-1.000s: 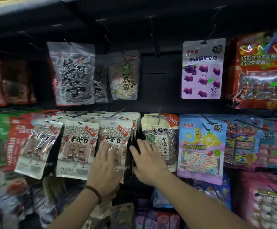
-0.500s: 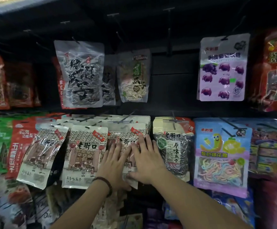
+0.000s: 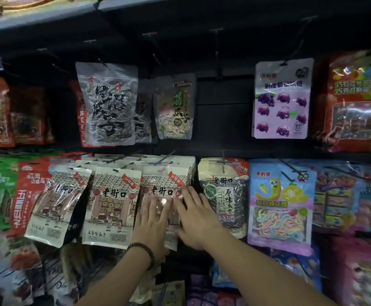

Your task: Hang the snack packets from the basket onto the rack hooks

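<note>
— Where both palms lie: flat on the packet (image 3: 162, 195), hanging on its hook (image 3: 165, 159), middle row.
— Left hand (image 3: 151, 221)?
— Spread flat, gripping nothing.
— Right hand (image 3: 196, 214)?
— Also flat, just beside, touching the dark packet (image 3: 224, 195).

At centre frame, the left hand (image 3: 150, 219) and right hand (image 3: 196, 217) lie flat, fingers spread, side by side on a cream seed packet (image 3: 162, 191) hanging from a rack hook (image 3: 165, 159). A dark bead bracelet (image 3: 143, 253) circles the left wrist. Just right hangs a black seed packet (image 3: 224, 195); the upper right holds a purple candy packet (image 3: 283, 98).
</note>
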Motion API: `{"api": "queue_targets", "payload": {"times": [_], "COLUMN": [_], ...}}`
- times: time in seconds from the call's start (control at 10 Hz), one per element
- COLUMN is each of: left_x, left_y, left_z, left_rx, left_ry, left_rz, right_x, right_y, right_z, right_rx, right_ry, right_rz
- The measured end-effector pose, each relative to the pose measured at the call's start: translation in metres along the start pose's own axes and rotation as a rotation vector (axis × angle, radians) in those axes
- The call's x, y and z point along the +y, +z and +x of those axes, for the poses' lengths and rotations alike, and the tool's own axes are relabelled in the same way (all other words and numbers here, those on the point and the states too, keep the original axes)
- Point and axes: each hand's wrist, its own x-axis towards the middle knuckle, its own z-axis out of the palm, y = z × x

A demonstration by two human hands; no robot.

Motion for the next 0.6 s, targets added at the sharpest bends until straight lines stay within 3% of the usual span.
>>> {"api": "queue_targets", "payload": {"times": [0.2, 0.4, 0.6], "left_x": [0.041, 0.096, 0.156], "left_y": [-0.047, -0.089, -0.093], "left_z": [-0.043, -0.1, -0.153], "left_rx": [0.028, -0.111, -0.22], "left_ry": [0.055, 0.253, 0.335], "left_rz": [-0.152, -0.272, -0.32], "right_x": [0.006, 0.019, 0.044], "right_y": [-0.037, -0.06, -0.047], "right_z": [-0.073, -0.177, -0.279], "right_rx": [-0.045, -0.081, -0.222], "right_ry": [0.062, 0.192, 0.386], "right_rz": [-0.021, -0.007, 0.03]}}
